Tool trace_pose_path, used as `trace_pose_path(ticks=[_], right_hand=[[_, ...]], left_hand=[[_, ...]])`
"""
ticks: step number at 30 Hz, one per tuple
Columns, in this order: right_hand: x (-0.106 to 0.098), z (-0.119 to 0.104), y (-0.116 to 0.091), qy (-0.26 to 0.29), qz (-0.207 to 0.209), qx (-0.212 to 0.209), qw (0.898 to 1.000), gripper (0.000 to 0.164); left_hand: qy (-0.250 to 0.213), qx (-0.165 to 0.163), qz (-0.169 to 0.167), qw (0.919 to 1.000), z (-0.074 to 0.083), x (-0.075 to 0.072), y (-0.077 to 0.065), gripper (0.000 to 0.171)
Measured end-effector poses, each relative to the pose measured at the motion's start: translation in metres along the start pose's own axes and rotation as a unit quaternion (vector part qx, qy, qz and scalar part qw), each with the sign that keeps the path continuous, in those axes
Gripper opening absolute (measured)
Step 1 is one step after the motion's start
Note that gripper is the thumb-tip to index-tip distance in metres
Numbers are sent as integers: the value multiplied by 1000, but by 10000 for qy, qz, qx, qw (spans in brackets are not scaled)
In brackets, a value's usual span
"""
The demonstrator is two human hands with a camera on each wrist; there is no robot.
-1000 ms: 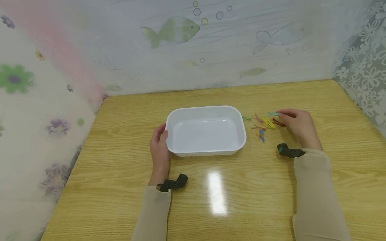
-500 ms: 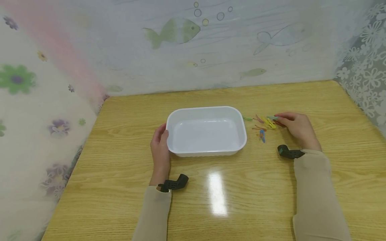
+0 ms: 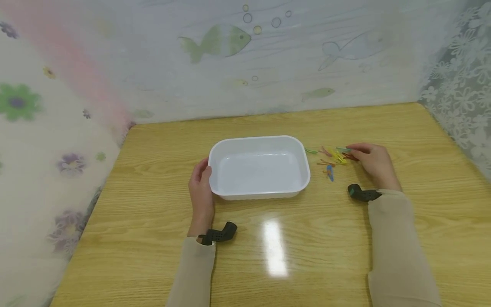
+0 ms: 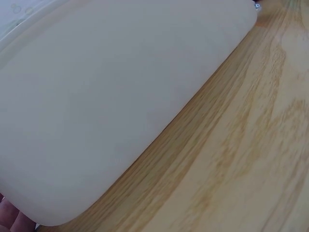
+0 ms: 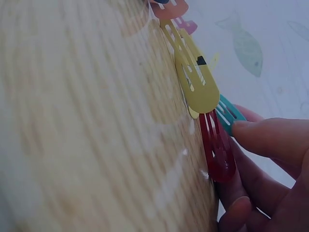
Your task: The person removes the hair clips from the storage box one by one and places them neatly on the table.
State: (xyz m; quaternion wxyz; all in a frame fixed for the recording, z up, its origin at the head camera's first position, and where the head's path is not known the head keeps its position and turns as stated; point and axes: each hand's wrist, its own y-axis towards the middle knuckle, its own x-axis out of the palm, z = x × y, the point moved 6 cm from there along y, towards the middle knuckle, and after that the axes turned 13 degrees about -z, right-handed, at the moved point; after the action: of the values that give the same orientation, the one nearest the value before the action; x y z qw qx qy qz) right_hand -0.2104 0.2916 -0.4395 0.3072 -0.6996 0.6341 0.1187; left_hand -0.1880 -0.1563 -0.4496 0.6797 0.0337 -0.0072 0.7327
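Observation:
My left hand (image 3: 201, 187) holds the left end of a white plastic tub (image 3: 261, 170), thumb at the rim. In the left wrist view the tub's outer wall (image 4: 106, 106) covers most of that hand; only fingertips (image 4: 14, 218) show at the lower left corner. To the right of the tub, my right hand (image 3: 374, 164) pinches a teal snap hair clip (image 5: 228, 115) between thumb and finger. Its far end lies behind a yellow hair clip (image 5: 203, 92). A dark red hair clip (image 5: 221, 157) sits just below, close to the fingers.
Several more hair clips lie between tub and right hand: green (image 3: 311, 151), pink (image 3: 324, 151), orange (image 3: 327, 163) and blue (image 3: 330, 173). The wooden table (image 3: 245, 256) meets a fish-painted wall (image 3: 276, 64) at the back. Black cameras (image 3: 362, 194) sit on both wrists.
My right hand has brought the teal clip down and slightly left, against the yellow and red clips. The left hand and tub keep their place; the head view shifts a little.

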Motion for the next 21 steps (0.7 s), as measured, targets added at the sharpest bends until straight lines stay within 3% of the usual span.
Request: trace_pose_path(ticks=[8,14,21], right_hand=[[0,0,3,-28,-21,141,9999,46],[-1,4,2,-9,-79,284,9996,46],[4,1,5,80,-315,420,9986,48]], left_hand=[[-199,-115,-18,9997,8,2,-5,27],[-57,-114,-10,9999,17,7,-9,28],[148,-36,16,9999,9,-2,-6,27]])
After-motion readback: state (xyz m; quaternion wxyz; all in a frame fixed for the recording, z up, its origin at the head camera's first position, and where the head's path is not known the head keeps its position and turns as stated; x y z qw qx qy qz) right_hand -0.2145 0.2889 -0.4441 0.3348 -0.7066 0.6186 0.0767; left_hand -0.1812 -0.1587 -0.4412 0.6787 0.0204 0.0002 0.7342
